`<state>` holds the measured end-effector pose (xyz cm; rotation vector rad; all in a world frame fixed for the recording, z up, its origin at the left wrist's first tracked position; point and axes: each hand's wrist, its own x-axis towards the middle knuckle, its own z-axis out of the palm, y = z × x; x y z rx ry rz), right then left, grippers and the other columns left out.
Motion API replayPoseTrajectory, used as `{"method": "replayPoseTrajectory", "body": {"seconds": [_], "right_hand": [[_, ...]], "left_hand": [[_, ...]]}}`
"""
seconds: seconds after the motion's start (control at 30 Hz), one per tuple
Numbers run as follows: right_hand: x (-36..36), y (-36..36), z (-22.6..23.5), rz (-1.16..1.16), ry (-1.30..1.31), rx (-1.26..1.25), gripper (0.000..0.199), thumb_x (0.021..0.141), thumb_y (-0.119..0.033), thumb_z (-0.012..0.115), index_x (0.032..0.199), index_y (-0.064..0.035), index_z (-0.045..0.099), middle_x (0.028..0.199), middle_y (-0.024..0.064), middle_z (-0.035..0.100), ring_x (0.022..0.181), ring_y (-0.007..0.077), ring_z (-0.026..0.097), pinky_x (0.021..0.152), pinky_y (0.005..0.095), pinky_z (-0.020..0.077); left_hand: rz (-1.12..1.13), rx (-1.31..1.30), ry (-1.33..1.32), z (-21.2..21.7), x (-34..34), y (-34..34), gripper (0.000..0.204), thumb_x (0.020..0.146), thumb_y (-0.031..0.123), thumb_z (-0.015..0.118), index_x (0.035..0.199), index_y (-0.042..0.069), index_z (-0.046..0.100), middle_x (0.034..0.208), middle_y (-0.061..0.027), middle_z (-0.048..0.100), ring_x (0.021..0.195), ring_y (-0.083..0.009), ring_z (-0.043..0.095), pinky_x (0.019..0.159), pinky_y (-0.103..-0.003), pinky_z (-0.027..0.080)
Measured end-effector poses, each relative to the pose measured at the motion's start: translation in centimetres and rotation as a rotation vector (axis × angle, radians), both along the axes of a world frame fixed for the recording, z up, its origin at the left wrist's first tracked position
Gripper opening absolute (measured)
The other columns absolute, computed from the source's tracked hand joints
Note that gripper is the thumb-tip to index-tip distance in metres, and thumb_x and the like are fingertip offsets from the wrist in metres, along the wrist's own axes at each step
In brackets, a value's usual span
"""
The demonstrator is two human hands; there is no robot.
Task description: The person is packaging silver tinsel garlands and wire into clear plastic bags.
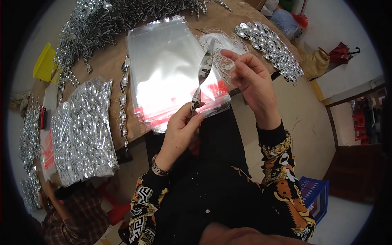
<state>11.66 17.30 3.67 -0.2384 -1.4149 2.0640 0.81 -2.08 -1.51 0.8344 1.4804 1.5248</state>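
My left hand (181,128) is closed round the lower end of a twisted silver spiral ornament (205,68), which stands up from the fingers at a slant. To the right of its upper tip is my right hand (254,79), thumb and fingers drawn together in a pinch. Whatever lies in that pinch, perhaps a thin thread, is too fine to make out. Below the ornament lies a stack of clear plastic bags (161,69) with red-marked ends. A bundle of white string (224,51) rests beside the bags, behind my right hand.
A large heap of silver spirals (102,24) covers the table's far left. A packed bag of spirals (83,132) lies nearer, beside a loose row (123,98). More spirals (271,51) lie at right. A person in a plaid shirt (77,216) is at lower left; a blue basket (313,196) stands lower right.
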Motion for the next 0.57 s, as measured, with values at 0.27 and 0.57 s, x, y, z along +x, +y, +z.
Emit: {"method": "replayPoseTrajectory", "body": {"seconds": [0.27, 0.57], "right_hand": [[-0.1, 0.1, -0.3, -0.049, -0.111, 0.073, 0.005, 0.091, -0.008, 0.059, 0.094, -0.0045, 0.058, 0.082, 0.0018, 0.059, 0.069, 0.0065, 0.054, 0.062, 0.0203, 0.0406], [0.0, -1.0, 0.6, -0.149, -0.144, 0.123, 0.01, 0.087, -0.011, 0.064, 0.094, -0.004, 0.061, 0.074, 0.0005, 0.062, 0.067, 0.0048, 0.058, 0.058, 0.0165, 0.0437]], "left_hand": [[0.094, -0.026, 0.339, -1.5, 0.7, -1.1, 0.023, 0.083, 0.007, 0.064, 0.103, -0.001, 0.057, 0.071, -0.0042, 0.052, 0.062, -0.0113, 0.05, 0.061, -0.025, 0.042], [0.114, -0.015, 0.594, -1.4, 0.8, -1.2, 0.03, 0.083, 0.01, 0.065, 0.111, 0.001, 0.057, 0.088, -0.0127, 0.061, 0.074, -0.0224, 0.06, 0.069, -0.033, 0.048]]}}
